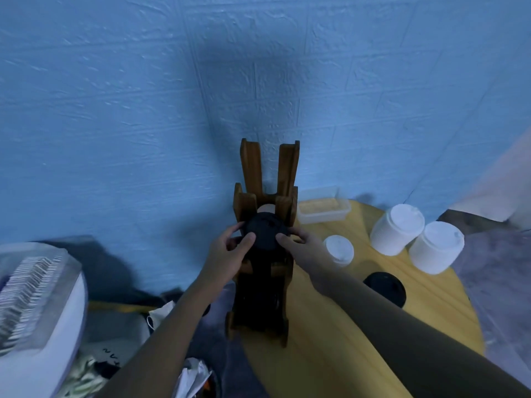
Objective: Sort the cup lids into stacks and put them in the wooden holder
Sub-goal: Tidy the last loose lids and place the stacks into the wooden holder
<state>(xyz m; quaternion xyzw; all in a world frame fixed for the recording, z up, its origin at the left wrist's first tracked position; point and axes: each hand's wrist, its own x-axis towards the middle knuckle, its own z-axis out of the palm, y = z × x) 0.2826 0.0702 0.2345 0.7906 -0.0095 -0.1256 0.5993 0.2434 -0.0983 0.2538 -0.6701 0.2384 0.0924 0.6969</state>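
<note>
A tall wooden holder (288, 173) stands at the left edge of the round table (448, 308). Its front slot holds a stack of black lids (265, 229), dark all the way down. My left hand (230, 251) grips the top of that stack from the left. From the right, my right hand (301, 245) holds the same stack top. A pale lid shows in the slot behind. Three stacks of white lids stand on the table: a small one (339, 249) and two bigger ones (398, 228) (436, 247). One black lid (385, 288) lies flat near my right forearm.
A clear plastic tub (324, 206) sits behind the holder by the blue wall. Left of the table are a white appliance (37, 311) and loose bags and papers (161, 314) on the floor. A grey cloth lies to the right.
</note>
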